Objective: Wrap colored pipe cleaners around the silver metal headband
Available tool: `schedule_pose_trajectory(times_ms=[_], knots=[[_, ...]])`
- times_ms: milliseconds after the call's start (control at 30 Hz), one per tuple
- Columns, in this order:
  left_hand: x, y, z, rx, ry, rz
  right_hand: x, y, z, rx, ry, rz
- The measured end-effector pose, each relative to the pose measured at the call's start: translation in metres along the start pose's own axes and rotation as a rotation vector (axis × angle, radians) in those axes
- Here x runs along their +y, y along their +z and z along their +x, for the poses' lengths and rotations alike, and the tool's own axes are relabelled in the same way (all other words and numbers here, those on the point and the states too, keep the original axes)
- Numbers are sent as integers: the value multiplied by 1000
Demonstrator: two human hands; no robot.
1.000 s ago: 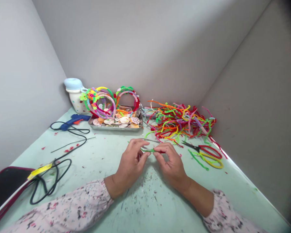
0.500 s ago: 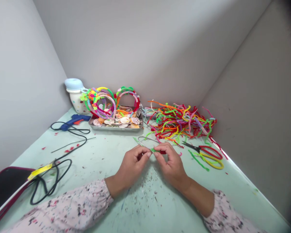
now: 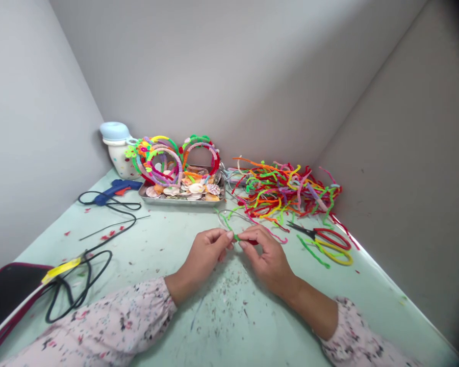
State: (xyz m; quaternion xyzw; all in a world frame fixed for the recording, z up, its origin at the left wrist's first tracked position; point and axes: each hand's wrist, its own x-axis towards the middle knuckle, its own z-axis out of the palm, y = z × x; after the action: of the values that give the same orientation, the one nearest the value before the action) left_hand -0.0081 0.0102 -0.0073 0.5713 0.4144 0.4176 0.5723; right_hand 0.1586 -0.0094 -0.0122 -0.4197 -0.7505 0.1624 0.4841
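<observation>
Over the middle of the table my left hand (image 3: pixel 208 254) is closed in a pinch at a thin green pipe cleaner (image 3: pixel 227 223), whose free end points up and away. My right hand (image 3: pixel 268 259) pinches the same spot from the other side, its fingers closed on a thin grey wire hoop (image 3: pixel 235 210), which looks like a headband. Green fuzz is wrapped around the hoop between the two hands. A bit of red shows under my right fingers; its extent is hidden.
A metal tray (image 3: pixel 179 202) holds shells and several fuzzy headbands. Loose pipe cleaners (image 3: pixel 286 191) are heaped behind my right hand, with scissors (image 3: pixel 325 242) nearby. On the left lie a blue glue gun (image 3: pixel 115 191), a black cord (image 3: pixel 99 244) and a dark tablet-like object (image 3: pixel 13 290); behind stands a white cup (image 3: pixel 118 158).
My left hand has turned, with its thumb now higher. The green pipe cleaner's free end has swung to stand nearer the hoop. My right hand has stayed almost in place.
</observation>
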Motion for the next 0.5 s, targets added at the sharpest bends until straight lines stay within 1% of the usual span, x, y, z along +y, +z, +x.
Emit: schedule_pose_trajectory(times_ms=[200, 500], knots=[[2, -1, 2, -19, -56, -40, -2, -1, 1, -20, -23, -30], [3, -2, 3, 6, -87, -100, -2, 0, 1, -39, -30, -12]])
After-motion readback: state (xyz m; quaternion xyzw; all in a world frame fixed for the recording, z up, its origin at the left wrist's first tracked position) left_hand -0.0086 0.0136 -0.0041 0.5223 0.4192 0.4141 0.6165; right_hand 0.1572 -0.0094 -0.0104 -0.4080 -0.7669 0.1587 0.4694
